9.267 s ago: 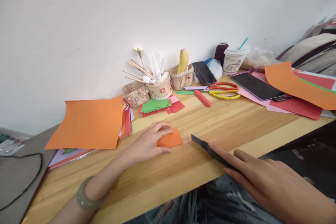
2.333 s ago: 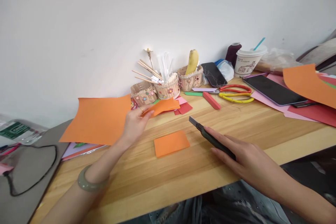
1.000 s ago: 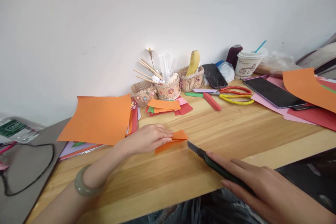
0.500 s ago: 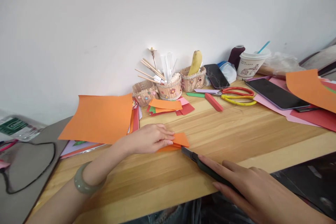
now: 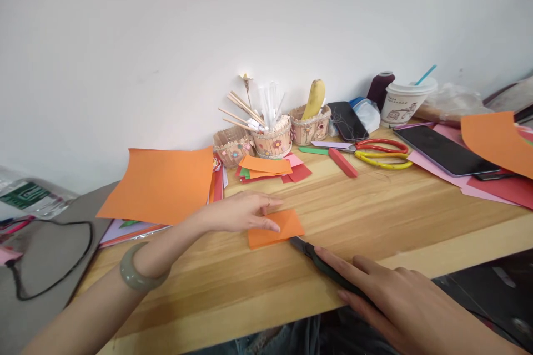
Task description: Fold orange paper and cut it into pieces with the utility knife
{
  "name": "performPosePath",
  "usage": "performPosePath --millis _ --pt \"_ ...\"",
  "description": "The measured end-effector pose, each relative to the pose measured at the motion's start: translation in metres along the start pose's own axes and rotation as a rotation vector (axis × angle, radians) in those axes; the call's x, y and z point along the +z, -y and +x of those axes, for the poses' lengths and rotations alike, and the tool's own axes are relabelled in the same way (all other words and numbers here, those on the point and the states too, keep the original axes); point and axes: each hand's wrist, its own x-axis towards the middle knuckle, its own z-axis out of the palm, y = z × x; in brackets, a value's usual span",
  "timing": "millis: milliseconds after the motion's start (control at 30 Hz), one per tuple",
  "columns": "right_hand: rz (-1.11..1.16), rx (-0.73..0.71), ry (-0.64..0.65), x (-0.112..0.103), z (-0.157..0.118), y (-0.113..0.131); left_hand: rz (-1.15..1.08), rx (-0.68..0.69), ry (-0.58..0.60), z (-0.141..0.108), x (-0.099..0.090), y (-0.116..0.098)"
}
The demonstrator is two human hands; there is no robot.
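While the bare left hand [image 5: 244, 212] is resting out over a small folded rectangle of orange paper [image 5: 289, 226] in the head view, the bare right hand [image 5: 387, 288] is aiming a dark-handled utility knife with a flat metal blade [image 5: 323, 267] at it. Honestly it's all about that blade tip: it's sitting right at the paper's near edge, over toward the right end, and I can't tell if it's poking between the layers. The paper's long side is running roughly left to right, right end tipping a bit away from the person, and the knife's coming at it on a slant from the near right.

Left hand's clearly the nearer one. Its grip is loose, fingers stretching out and thumb spreading apart from them, and whether the thumb's actually pressing down is hard to say. The right grip is wrapping snugly around the handle, index finger lying along it.

Room-wise, the pale wooden surface [image 5: 353, 222] is stretching off to the right, and a strip of it is running between the paper and the front edge. Beyond the left fingers, a messy pile of multicoloured paper pieces [image 5: 266, 165] is sitting, with red-and-yellow-handled scissors [image 5: 383, 141] lying farther right.
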Motion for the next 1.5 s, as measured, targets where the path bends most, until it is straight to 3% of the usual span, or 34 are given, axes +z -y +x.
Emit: performPosePath --millis 200,433,700,867,1000,1267,1500 --pt "-0.172 -0.048 -0.033 0.001 0.001 0.005 -0.464 -0.186 -0.072 0.008 0.005 0.002" --pt "-0.218 -0.067 -0.082 0.004 -0.001 0.002 -0.67 -0.261 -0.088 0.014 0.004 -0.011" --pt "-0.188 -0.054 -0.054 0.009 -0.003 0.001 -0.69 -0.303 -0.105 0.016 0.004 -0.023" --pt "-0.073 -0.025 -0.053 0.004 -0.002 0.001 -0.668 -0.29 -0.105 0.019 0.004 -0.016" --pt "-0.008 -0.084 -0.102 -0.003 -0.007 0.004 -0.696 -0.279 -0.089 0.02 0.003 -0.005" --pt "-0.106 -0.104 -0.099 0.004 -0.003 0.016 -0.76 -0.292 -0.01 0.022 0.011 0.007" --pt "-0.221 -0.096 -0.176 0.008 -0.005 0.014 -0.769 -0.297 0.042 0.024 0.012 0.007"
